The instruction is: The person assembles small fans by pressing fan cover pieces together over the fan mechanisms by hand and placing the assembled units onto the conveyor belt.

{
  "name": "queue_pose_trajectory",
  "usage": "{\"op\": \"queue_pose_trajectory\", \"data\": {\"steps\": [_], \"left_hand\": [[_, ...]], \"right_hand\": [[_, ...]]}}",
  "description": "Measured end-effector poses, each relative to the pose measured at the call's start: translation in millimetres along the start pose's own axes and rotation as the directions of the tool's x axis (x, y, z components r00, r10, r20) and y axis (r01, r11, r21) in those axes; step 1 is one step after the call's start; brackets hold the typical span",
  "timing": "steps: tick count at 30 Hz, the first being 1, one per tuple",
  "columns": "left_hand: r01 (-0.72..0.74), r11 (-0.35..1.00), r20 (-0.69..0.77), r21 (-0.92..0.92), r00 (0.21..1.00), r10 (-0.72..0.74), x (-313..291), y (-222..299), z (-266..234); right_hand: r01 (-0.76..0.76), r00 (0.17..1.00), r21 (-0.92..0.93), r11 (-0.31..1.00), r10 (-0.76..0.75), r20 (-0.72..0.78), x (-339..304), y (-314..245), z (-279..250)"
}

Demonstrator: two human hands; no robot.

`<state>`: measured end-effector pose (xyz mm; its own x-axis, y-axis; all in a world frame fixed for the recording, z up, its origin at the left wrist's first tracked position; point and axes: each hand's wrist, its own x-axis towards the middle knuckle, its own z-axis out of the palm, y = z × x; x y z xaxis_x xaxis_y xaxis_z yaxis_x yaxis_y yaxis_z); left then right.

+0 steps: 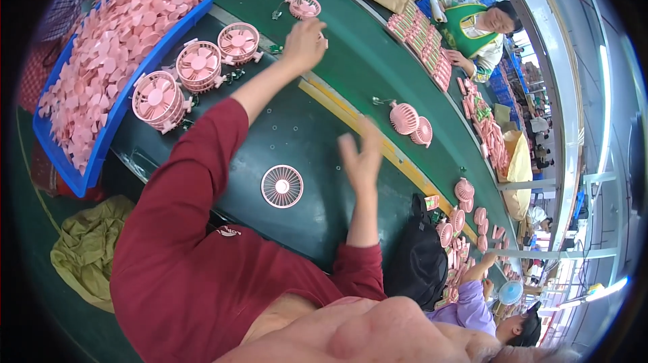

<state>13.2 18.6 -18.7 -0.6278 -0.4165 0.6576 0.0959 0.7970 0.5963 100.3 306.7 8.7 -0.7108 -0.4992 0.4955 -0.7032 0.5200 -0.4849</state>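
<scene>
Grille point(282, 187), pink and round, lay flat on the dark work surface point(297, 148), neither hand touching it. Right hand point(363, 155) hung near it, over toward the yellow strip point(332, 102) — slightly blurred, fingers spread, nothing in them. Left hand point(304, 47) was out over the green belt point(368, 74), fingers curled, a sliver of pink part point(324, 40) at the tips; couldn't tell if gripped or only touched. Step looked like handling a part at the belt. Doing it well, I judged, meant rim grip, no pressure on the thin spokes, and loose wires point(277, 13) clear of the fingers. Fan housing point(305, 7) sat just past that hand, so a snag seemed the main risk. Stacked housings point(199, 66) stood beneath that reach, beside the blue tray point(102, 155) of pink blades point(128, 39) — elbow needed to stay high there.
</scene>
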Motion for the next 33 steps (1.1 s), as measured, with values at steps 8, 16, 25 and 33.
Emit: {"op": "queue_pose_trajectory", "data": {"steps": [8,16,25,33], "left_hand": [[0.126,0.971,0.446,0.203,0.871,-0.206,34.4,-42.6,45.6],[0.229,0.965,0.306,0.126,0.917,-0.258,9.9,-60.1,29.6],[0.737,-0.068,0.726,-0.673,0.640,-0.252,-66.4,86.1,12.8],[0.825,-0.395,0.907,-0.404,0.417,-0.057,-93.1,96.3,-7.4]], "right_hand": [[0.249,0.798,0.179,0.952,-0.306,0.519,-83.4,-77.0,10.3],[-0.201,0.965,0.702,0.683,0.014,0.263,-17.7,-53.3,5.8],[-0.201,0.887,0.824,0.530,0.455,-0.076,46.2,-5.2,-5.1],[0.022,0.946,0.119,0.993,0.018,-0.325,30.6,12.6,25.0]]}}
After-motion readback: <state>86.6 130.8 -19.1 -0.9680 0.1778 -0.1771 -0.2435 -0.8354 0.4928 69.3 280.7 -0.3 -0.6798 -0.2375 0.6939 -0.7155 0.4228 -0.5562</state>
